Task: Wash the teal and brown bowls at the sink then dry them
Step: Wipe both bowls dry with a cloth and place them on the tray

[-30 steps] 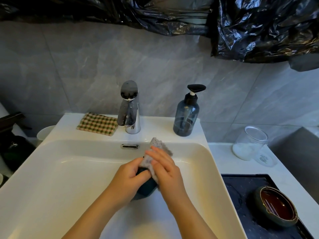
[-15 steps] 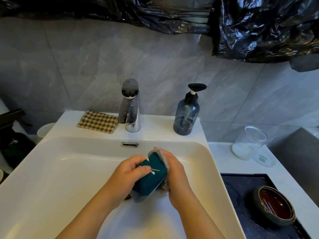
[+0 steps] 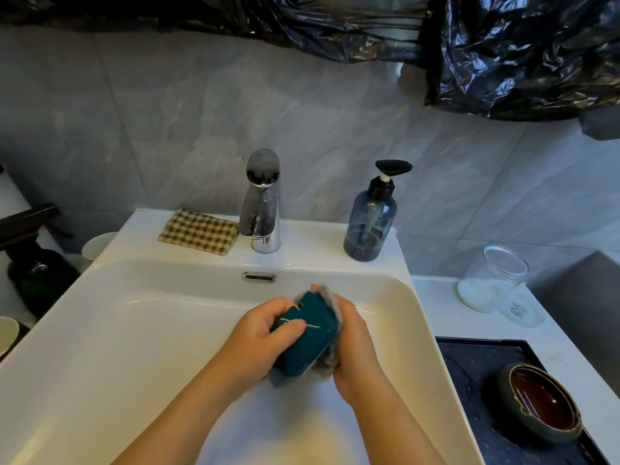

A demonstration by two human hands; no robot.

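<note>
- The left hand (image 3: 265,333) grips the small teal ceramic bowl (image 3: 305,344) above the white rectangular sink (image 3: 134,330), likely steadying it.
- The right hand (image 3: 357,347) clamps a grey fuzzy cloth (image 3: 330,357) round its far side, fingers curled, apparently wiping.
- The glossy brown bowl (image 3: 540,401) waits on the black tray (image 3: 469,360).

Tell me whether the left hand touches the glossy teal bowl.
Touching. The head view shows the left hand gripping the glossy teal bowl, thumb laid across its side.

Home washroom; sink (image 3: 100,330), faucet (image 3: 261,203), soap dispenser (image 3: 370,226)
</note>
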